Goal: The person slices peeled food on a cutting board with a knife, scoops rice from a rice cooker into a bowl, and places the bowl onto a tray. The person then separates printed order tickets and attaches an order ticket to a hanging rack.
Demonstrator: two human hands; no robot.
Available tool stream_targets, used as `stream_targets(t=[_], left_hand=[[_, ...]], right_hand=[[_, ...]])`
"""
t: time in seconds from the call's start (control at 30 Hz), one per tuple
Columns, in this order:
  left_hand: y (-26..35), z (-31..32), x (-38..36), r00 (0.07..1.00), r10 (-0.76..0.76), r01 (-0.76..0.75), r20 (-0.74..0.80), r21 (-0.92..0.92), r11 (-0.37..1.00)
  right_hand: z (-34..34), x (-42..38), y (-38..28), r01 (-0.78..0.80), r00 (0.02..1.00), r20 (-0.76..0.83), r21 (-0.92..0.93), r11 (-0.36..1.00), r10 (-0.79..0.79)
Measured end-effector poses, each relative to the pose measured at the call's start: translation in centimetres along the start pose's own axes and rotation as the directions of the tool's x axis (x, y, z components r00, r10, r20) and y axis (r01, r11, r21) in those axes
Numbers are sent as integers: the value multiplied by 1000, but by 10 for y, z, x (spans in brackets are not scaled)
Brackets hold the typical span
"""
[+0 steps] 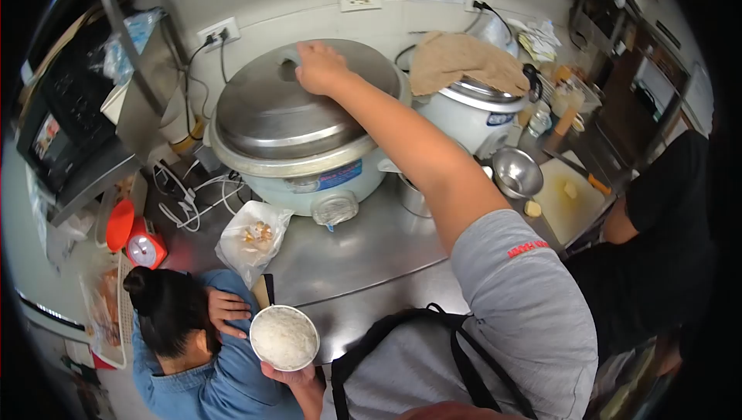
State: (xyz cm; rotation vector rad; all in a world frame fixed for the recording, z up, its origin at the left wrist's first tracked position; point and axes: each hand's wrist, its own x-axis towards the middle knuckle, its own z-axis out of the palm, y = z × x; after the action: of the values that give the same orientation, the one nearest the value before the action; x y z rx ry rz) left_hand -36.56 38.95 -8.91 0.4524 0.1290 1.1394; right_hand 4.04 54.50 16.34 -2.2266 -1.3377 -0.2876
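My right hand [321, 68] is closed round the handle on the domed metal lid [309, 107] of a large rice cooker [309, 192]. The lid sits on the cooker. Low in the view, my left hand [290, 374] holds a white bowl [253, 340] from below, its fingers partly hidden by it. White rice [284, 336] fills the bowl, which is upright near the counter's front edge.
A person in blue [209, 381] leans at the lower left; another in black [657, 234] stands at right. A plastic bag [259, 242], red scale [144, 246], smaller cooker [471, 115], metal bowl [518, 173] and cutting board [568, 207] with a knife [597, 182] are around.
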Motion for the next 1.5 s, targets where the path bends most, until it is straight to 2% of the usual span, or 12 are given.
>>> stream_targets(t=[0.1, 0.17, 0.23, 0.3, 0.47, 0.6, 0.7, 0.77, 0.9, 1.0, 1.17, 1.5], left_hand=[[-2, 4, 6, 999, -14, 15, 29, -50, 999], [-3, 5, 11, 990, -102, 109, 100, -69, 992], [-7, 10, 15, 979, -163, 174, 122, -80, 981], [-15, 21, 19, 971, -215, 224, 104, -85, 971], [-49, 57, 26, 947, -286, 293, 145, -25, 956], [-91, 95, 24, 898, -386, 388, 212, 36, 921], [-134, 122, 15, 858, -445, 444, 257, 66, 893], [-170, 151, 1, 824, -488, 496, 289, 47, 867], [-243, 186, -29, 753, -574, 593, 321, 49, 804], [-300, 217, -59, 671, -654, 670, 349, 92, 736], [-397, 243, -97, 553, -747, 800, 368, 17, 600], [-556, 333, -131, 366, -846, 896, 386, 98, 433]], right_hand=[[-19, -55, 36, 226, 967, -147, 107, 968, -210], [-51, -106, 70, 261, 957, -20, 499, 826, -290], [-103, -171, 86, -161, 938, 280, 875, 456, -207], [-128, -224, 113, -287, 918, 285, 957, 35, -275], [-193, -320, 123, -42, 872, 104, 990, 138, -479], [-251, -373, 106, 257, 476, -70, 965, 62, -876], [-284, -410, 112, 240, 397, -186, 966, -93, -899], [-297, -450, 118, 284, 584, -280, 950, -131, -762], [-357, -489, 181, 286, 532, -148, 958, 12, -834], [-383, -526, 229, 326, 666, -133, 937, 126, -734], [-404, -601, 304, -38, 977, 92, 963, 267, -191], [-384, -682, 466, -448, 785, 338, 889, 98, 519]])
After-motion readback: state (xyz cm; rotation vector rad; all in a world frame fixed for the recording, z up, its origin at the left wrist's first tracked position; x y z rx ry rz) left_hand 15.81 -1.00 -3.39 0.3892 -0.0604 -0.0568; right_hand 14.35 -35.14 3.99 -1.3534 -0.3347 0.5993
